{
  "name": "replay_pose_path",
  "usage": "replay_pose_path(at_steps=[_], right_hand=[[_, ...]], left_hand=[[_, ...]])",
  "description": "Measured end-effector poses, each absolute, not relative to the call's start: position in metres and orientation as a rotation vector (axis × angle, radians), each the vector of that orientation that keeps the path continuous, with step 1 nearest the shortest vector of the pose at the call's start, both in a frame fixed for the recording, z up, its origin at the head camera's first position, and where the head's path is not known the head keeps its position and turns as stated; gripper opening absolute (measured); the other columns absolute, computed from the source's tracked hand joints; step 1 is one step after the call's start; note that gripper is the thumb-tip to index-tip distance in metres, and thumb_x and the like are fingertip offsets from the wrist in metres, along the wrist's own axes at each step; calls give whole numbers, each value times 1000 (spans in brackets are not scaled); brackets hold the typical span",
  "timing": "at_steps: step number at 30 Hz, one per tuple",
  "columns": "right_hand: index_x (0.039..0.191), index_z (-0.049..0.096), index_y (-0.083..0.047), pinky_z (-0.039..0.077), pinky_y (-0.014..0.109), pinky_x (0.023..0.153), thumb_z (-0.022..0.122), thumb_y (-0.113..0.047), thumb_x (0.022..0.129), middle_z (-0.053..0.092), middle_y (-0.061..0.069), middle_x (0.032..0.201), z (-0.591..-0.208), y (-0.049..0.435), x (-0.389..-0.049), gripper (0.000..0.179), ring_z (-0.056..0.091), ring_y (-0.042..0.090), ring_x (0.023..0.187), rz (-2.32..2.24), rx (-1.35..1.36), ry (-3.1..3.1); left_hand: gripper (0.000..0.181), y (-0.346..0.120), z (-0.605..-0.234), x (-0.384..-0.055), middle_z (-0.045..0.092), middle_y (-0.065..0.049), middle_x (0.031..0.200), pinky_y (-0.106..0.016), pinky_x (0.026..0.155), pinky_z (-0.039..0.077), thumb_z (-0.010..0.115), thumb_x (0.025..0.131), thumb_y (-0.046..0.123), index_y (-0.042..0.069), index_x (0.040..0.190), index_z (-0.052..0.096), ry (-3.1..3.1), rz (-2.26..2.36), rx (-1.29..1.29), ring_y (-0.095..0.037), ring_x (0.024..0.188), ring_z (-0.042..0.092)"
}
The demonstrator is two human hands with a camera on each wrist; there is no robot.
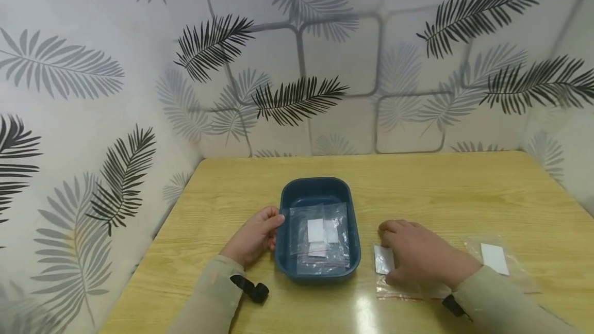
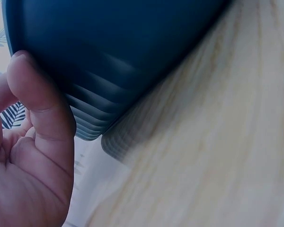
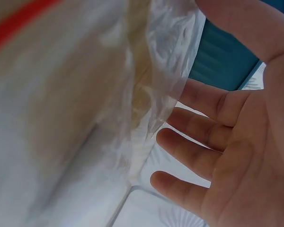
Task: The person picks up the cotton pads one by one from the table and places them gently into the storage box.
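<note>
One clear plastic bag with red strip and white insert [image 1: 383, 260] lies on the yellow wood-grain table [image 1: 399, 179]. Right hand [image 1: 419, 251]: fingers spread, touching and partly covering it; thumb tip cut off in right wrist view. Left hand [image 1: 252, 236]: grips the blue rectangular tray [image 1: 315, 278], left of that bag. Tray bags [image 1: 315, 228] overlap, count unclear. One further bag [image 1: 495, 259] sits rightmost, part-hidden.

Pale far wall [image 1: 345, 138] printed with grey and black fronds [image 1: 299, 101] over rounded outlines [image 1: 299, 55]; similar fronds down the left wall [image 1: 69, 133]. Yellowish wood-grain table [image 1: 417, 184] close against the far wall, bright glare [image 1: 365, 314] on its near part.
</note>
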State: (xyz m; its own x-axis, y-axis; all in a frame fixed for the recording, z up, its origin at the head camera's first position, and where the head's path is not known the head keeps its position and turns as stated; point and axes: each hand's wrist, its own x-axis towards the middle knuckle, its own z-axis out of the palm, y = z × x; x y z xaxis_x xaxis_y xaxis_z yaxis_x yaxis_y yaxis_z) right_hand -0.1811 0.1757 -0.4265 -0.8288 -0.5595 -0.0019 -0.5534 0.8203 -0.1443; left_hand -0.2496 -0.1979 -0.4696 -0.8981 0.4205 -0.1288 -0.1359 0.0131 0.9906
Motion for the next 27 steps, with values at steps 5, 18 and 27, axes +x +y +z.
replay_pose_path(at_steps=[5, 18, 27], right_hand=[[105, 70, -9, 42, 55, 104, 85, -45, 68, 59, 11, 130, -427, 176, -183, 54, 55, 36, 121, -202, -922, 2971], [107, 68, -6, 44, 55, 103, 82, -40, 67, 61, 11, 124, -429, 170, -186, 54, 57, 35, 117, -160, -948, 2994], [110, 69, -6, 44, 57, 101, 79, -43, 67, 60, 12, 125, -428, 166, -186, 58, 57, 36, 118, -73, -977, 3023]], left_hand=[[19, -197, -468, -249, 46, -4, 75, -26, 53, 45, 51, 108, 23, 6, 103, 47, 1899, 1941, 286, -16, 57, 46], [18, -198, -471, -251, 49, -3, 75, -25, 52, 46, 51, 108, 24, 6, 103, 48, 1883, 1947, 290, -15, 57, 48], [19, -198, -469, -250, 49, -3, 75, -25, 52, 45, 52, 108, 24, 6, 104, 48, 1877, 1948, 284, -15, 57, 48]])
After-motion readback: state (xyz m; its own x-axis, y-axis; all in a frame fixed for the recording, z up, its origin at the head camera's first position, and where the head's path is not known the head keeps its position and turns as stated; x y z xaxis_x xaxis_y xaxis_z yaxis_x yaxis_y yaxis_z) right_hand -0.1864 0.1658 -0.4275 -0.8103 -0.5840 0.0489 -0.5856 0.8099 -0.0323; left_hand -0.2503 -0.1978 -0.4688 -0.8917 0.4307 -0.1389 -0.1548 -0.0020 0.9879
